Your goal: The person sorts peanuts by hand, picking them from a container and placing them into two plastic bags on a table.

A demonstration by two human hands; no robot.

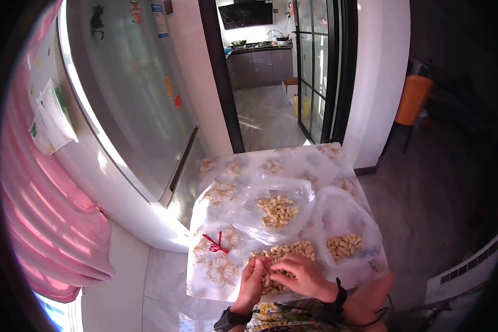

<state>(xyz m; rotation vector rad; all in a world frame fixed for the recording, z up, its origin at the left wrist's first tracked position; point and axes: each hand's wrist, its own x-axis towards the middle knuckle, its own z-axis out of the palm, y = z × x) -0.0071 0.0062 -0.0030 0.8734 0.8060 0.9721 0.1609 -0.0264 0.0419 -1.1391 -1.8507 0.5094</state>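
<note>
At the table's near edge, my left hand (253, 278) and my right hand (301, 275) come together over a pile of peanuts in their shells (300, 250). The fingers of my left hand are pinched, and whatever is in them is too small to see. My right hand is curled, its thumb and fingertips close to the left fingertips; its grip is hidden too. Beyond the pile lies a clear plastic bag (246, 206) with more peanuts (278, 211) on it. To the right, another clear bag (331, 206) holds a smaller heap of peanuts (344, 245).
A pair of red scissors (216, 243) lies on the left of the flower-patterned table (221, 271). A fridge (144, 105) stands at the left, with a pink curtain (55, 210) nearby. Behind the table a glass door (315, 72) opens onto a kitchen. An orange chair (414, 99) stands at the right.
</note>
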